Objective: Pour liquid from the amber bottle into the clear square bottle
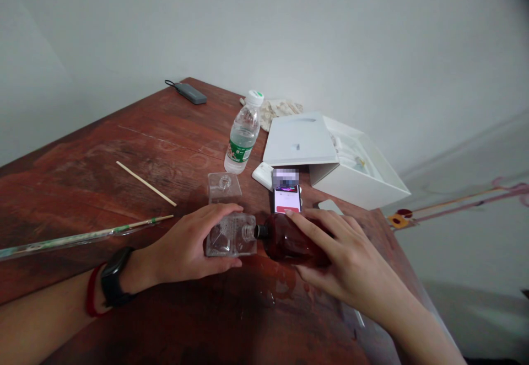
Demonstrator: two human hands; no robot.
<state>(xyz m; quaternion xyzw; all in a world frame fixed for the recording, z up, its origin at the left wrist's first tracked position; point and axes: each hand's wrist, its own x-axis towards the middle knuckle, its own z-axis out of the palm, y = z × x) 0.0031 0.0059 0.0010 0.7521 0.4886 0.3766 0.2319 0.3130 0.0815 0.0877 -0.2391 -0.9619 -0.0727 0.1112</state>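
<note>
My left hand (202, 238) is wrapped round a clear plastic box-shaped container (230, 239) with a round neck on its right side. Gripped in my right hand (334, 243) is a dark reddish-brown bottle (289, 241), tipped on its side with its black-rimmed mouth pointing left. The bottle's mouth sits right at the container's neck; whether they touch I cannot tell. Just behind my left hand lies another clear plastic piece (224, 187) with a round fitting. Drops of liquid (285, 288) wet the table in front of the bottle.
Behind my hands stand a water bottle (243, 133), a lit phone (286, 191), a white case (263, 175) and an open white box (363, 177). A wooden stick (146, 183) and wrapped chopsticks (86, 238) lie left. A grey device (190, 93) rests near the table's far corner.
</note>
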